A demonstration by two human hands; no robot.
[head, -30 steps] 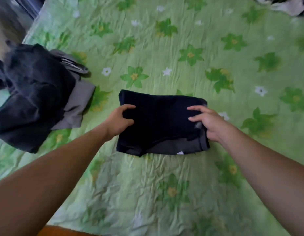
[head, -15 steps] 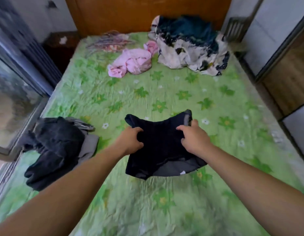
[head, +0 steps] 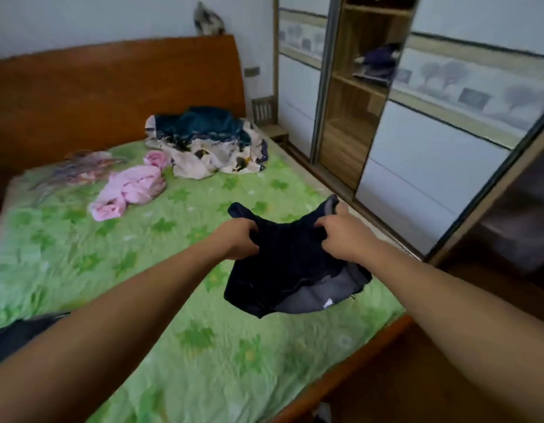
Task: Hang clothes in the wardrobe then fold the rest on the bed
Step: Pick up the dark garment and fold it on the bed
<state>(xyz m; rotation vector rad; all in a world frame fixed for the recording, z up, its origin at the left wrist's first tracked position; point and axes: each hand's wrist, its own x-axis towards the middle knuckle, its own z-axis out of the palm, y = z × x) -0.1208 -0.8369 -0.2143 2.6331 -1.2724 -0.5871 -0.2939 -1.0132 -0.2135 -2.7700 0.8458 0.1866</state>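
Over the near right part of the bed (head: 203,346), in the head view, a folded dark garment (head: 283,270) is held up clear of the green flowered sheet. The left hand (head: 237,239) has its fingers curled into the cloth at the garment's 9 o'clock side. The right hand (head: 341,239) bunches and clasps the 3 o'clock side, with a corner of cloth poking up past its knuckles. The garment's long axis runs roughly 9 to 3 o'clock between the two hands. Its lower edge sags toward 6 o'clock, where a grey inner layer and a small white tag show.

From the hands, the wardrobe (head: 353,117) stands at about 1 o'clock, just beyond the bed's right edge. Its sliding door is open on wooden shelves, and a dark item (head: 377,61) lies on an upper one. The right hand is the nearer to that opening. If the folded piece belongs on a shelf, I judge the carry would lead with the right side. If it belongs on the bed, bare sheet lies directly beneath at 6 o'clock.

Farther up the bed, at 10 o'clock, lies a pink garment (head: 130,190). At 11 o'clock a patterned bundle (head: 209,148) sits against the headboard (head: 112,93). Dark clothes (head: 17,334) show at 8 o'clock, partly behind the left forearm; those loose pieces suggest folding remains.
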